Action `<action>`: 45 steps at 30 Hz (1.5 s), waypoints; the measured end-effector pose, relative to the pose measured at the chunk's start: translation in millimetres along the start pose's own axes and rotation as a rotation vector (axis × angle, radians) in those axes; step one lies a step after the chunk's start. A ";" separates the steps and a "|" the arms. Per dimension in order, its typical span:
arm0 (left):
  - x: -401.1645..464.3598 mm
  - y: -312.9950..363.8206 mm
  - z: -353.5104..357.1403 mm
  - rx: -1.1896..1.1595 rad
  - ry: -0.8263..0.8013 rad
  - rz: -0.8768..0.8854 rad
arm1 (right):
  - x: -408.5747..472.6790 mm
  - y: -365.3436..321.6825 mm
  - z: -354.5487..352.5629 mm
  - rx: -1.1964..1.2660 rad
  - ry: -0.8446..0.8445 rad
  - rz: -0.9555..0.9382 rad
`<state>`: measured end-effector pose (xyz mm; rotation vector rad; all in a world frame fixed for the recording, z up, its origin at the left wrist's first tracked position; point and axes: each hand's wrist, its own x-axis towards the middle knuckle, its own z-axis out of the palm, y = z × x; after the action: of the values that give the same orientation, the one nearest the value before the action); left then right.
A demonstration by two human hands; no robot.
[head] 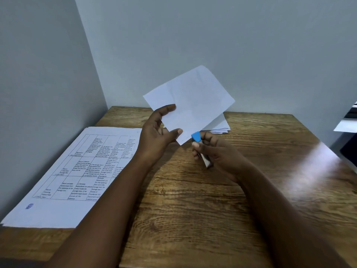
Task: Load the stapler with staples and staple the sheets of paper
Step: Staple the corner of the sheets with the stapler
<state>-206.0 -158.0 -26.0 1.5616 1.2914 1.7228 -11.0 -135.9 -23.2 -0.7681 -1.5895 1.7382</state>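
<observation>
My left hand (158, 132) holds a small set of blank white sheets (193, 101) up above the wooden table, thumb on top and fingers behind. My right hand (216, 151) grips a small stapler (199, 146) with a blue top and a metal body. The stapler's blue nose sits at the lower corner of the held sheets. Whether the corner lies inside the stapler's jaws I cannot tell.
A stack of printed pages with a table of text (67, 171) lies at the left on the wooden table (193, 209). More white sheets (222, 126) lie behind the held ones. Walls close the left and back. A dark object with paper (347, 122) stands at the right edge.
</observation>
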 end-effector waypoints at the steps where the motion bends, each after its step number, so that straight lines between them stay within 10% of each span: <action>1: -0.7 0.7 0.9 0.000 -0.010 0.003 | -0.1 0.6 -0.5 -0.014 -0.006 -0.011; 45: -2.2 3.5 2.3 -0.021 -0.021 0.023 | 3.2 3.9 1.2 0.011 0.246 -0.026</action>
<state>-202.5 -160.6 -24.2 1.5849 1.2461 1.7240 -14.2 -134.3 -27.0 -0.9136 -1.4165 1.5661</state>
